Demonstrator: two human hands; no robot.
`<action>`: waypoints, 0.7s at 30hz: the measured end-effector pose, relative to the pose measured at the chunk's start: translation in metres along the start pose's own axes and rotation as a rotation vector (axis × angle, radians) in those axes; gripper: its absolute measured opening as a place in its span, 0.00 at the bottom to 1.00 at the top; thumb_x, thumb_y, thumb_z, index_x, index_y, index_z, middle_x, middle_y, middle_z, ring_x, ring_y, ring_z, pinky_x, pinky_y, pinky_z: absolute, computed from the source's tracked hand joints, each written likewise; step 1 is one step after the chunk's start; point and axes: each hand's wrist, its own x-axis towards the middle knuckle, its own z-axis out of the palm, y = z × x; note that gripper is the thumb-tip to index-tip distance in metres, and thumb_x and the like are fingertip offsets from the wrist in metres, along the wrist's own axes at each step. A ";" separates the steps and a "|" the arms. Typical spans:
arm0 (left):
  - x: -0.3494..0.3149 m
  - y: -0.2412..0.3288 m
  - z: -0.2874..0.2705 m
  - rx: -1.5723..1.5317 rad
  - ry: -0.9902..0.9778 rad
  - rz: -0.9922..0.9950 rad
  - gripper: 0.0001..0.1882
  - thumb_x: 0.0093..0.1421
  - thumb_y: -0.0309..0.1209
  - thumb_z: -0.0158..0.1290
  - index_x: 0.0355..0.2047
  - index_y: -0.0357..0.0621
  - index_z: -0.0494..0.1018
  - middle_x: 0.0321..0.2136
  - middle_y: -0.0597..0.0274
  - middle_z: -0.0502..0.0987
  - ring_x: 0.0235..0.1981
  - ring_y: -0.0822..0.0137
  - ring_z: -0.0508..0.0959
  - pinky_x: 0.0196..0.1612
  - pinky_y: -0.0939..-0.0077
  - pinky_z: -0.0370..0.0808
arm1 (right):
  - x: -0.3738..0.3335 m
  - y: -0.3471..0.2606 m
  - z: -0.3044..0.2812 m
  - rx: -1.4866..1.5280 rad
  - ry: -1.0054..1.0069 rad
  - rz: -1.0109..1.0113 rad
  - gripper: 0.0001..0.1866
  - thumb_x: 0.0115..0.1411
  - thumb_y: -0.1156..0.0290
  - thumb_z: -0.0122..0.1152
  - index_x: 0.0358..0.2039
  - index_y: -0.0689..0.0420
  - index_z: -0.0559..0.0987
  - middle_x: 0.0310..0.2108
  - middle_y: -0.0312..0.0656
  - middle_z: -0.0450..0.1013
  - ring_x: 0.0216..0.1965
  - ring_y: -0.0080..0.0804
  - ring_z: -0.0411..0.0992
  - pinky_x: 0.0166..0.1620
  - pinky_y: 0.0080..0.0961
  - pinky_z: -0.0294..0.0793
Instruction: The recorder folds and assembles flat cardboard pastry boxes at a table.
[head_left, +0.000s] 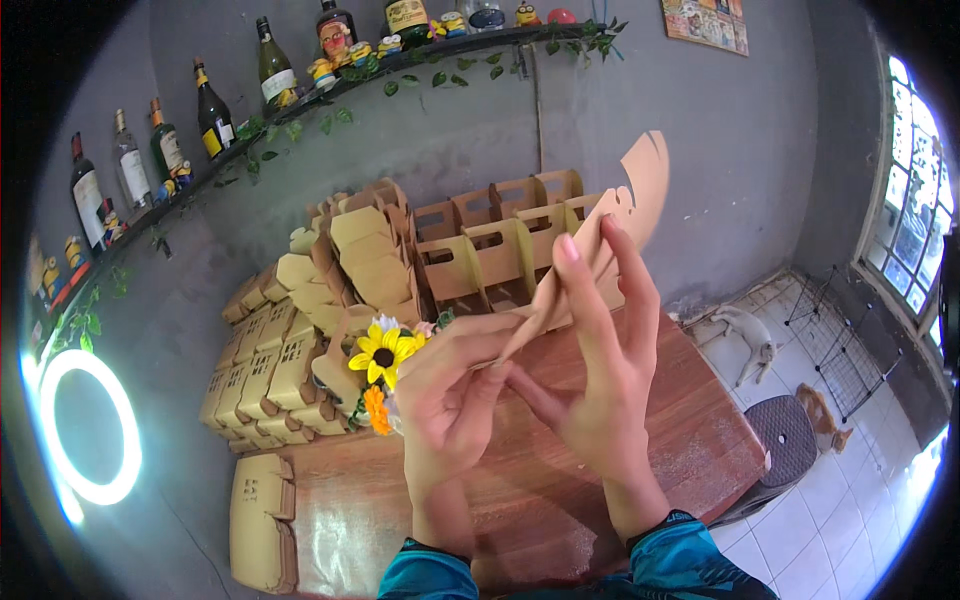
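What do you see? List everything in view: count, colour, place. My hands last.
Flat cardboard sheet: one, tan, above the table, at both hands
Closed cardboard boxes: many, brown, table's left
Handled cardboard carriers: several, brown, table's back
Flowers: several, mainly yellow and orange, before the boxes
Wooden table: one, reddish-brown, centre
Glass bottles: at least seven, dark and clear, wall shelf
Small figurines: several, mostly yellow, same shelf
Leafy vine: green, along the shelf
Ring light: one, glowing white, far left
Stool: one, dark, table's right
Cats: two, white and orange, tiled floor
Grilled window: one, bright, far right
Left hand: one, bare, sheet's lower end
Right hand: one, bare, beside it
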 end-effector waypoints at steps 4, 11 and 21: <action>-0.011 -0.002 0.006 -0.401 0.147 -0.222 0.11 0.66 0.21 0.48 0.48 0.29 0.70 0.46 0.54 0.74 0.45 0.67 0.75 0.46 0.74 0.75 | 0.003 -0.004 -0.006 -0.117 -0.125 -0.051 0.43 0.37 0.61 0.77 0.60 0.40 0.75 0.65 0.48 0.60 0.62 0.58 0.59 0.62 0.54 0.58; -0.019 -0.031 0.000 -0.658 0.064 -0.280 0.15 0.67 0.22 0.49 0.53 0.30 0.67 0.47 0.54 0.71 0.52 0.68 0.70 0.56 0.73 0.68 | -0.004 0.002 0.003 -0.141 -0.191 0.049 0.35 0.42 0.59 0.76 0.55 0.38 0.79 0.58 0.31 0.70 0.62 0.50 0.62 0.62 0.55 0.50; -0.009 -0.018 0.001 -0.680 0.229 -0.385 0.11 0.60 0.16 0.56 0.43 0.25 0.73 0.42 0.45 0.79 0.43 0.63 0.81 0.46 0.76 0.77 | -0.007 0.003 0.011 -0.293 -0.278 0.041 0.21 0.46 0.64 0.71 0.44 0.46 0.83 0.43 0.24 0.79 0.50 0.28 0.74 0.62 0.65 0.38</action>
